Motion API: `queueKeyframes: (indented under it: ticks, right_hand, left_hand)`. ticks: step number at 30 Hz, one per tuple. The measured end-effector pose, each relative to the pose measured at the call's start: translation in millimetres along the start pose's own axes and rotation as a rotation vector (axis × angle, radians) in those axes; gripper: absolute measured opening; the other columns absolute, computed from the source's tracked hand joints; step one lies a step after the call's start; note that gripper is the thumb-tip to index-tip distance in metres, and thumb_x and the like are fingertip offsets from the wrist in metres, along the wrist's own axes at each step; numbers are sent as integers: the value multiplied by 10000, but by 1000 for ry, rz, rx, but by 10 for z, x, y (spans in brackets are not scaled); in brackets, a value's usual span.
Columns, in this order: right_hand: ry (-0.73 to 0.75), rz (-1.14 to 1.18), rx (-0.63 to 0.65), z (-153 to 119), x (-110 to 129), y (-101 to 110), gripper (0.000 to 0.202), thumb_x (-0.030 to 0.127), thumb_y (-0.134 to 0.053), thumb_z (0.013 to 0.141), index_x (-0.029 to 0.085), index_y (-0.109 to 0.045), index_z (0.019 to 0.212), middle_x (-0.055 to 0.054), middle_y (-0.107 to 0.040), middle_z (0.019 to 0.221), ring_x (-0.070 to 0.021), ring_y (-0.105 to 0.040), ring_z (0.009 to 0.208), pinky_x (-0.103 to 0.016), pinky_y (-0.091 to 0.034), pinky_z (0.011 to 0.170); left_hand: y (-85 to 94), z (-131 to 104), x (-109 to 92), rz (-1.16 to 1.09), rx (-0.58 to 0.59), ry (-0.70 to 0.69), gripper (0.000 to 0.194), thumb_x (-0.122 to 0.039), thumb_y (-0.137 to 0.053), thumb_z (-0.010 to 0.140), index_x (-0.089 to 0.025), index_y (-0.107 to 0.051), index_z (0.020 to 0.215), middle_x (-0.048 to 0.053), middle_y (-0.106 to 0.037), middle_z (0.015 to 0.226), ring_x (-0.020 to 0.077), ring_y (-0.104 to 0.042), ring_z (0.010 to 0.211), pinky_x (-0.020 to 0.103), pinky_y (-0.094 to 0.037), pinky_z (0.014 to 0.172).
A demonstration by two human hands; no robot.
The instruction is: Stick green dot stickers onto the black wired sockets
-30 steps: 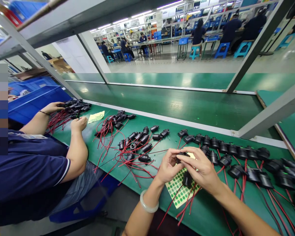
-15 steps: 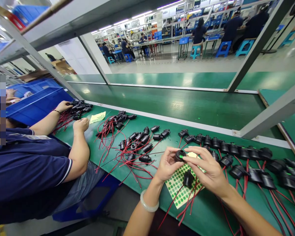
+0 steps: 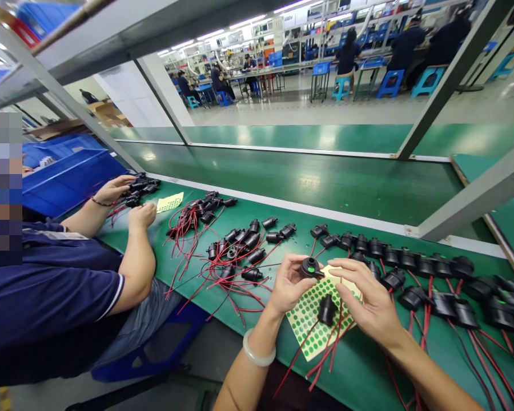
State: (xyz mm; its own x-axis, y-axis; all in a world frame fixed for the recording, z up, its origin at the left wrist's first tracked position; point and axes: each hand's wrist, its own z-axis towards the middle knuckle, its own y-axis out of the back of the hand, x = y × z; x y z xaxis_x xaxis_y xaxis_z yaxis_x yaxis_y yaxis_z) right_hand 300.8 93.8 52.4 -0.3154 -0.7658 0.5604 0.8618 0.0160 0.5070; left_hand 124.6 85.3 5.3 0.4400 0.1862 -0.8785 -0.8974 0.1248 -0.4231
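Between the thumb and fingers of my left hand [image 3: 285, 288] is a black cylindrical part [image 3: 310, 266], with a green dot on its upward face. Close to its right side is my right hand [image 3: 366, 297], fingers spread and nothing visible between them. Below both hands lies a pale yellow sheet of green dot stickers [image 3: 307, 338], partly covered by my right hand. A second black cylindrical part with red wires [image 3: 326, 310] rests on that sheet.
Loose black parts with tangled red wires [image 3: 235, 251] lie to the left. Rows of similar parts [image 3: 406, 260] stand at right. A co-worker [image 3: 68, 302] sits at left beside a blue bin [image 3: 72, 182]. Metal posts [image 3: 466, 194] rise from the bench's far edge.
My right fingers have moved off the held part and spread apart. The part has tilted so its green dot shows more fully. The co-worker's far hand has shifted slightly.
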Motion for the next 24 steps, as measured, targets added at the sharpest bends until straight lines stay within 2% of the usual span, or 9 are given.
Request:
queueKeyframes:
  ticks: [6,12,17,21,24]
  right_hand:
    - [90,-55,23,80,93,-31,232,157,-570,945,232,-645,1152,-100,-636,1162,-252,-591,1099,-424,-493,908]
    - [64,-96,44,48,23,-165,228,165,-545,968,213,-625,1176,-124,-609,1167,-268,-561,1120,-457,-493,904]
    - [52,-85,70,22,1,-253,267,189,-519,975,248,-622,1214,-115,-594,1233,-273,-564,1153,-470,-505,926]
    - [31,-69,45,-11,14,-167,316,204,-502,985,255,-560,1292,-127,-513,1363,-260,-544,1215,-432,-515,941]
    - [-16,-84,-4,-46,-2,-67,354,214,-528,981,228,-494,1333,-143,-530,1337,-265,-537,1218,-441,-494,963]
  left_hand:
    - [-11,-18,19,67,-2,-18,417,-330,-820,739,-203,-547,1028,50,-721,940,182,-693,867,295,-507,804]
    - [-3,-37,50,115,2,-1,401,-345,-789,762,-204,-543,1046,52,-694,963,184,-671,880,308,-501,821]
    - [-9,-45,85,148,17,-12,412,-410,-783,750,-199,-559,1024,46,-659,963,175,-653,861,290,-502,780]
    - [-15,-25,57,74,22,43,433,-419,-755,789,-212,-498,1068,42,-684,908,190,-686,815,324,-520,778]
    - [-19,-3,11,-71,26,115,488,-471,-721,814,-231,-407,1099,29,-707,830,220,-719,752,357,-538,735]
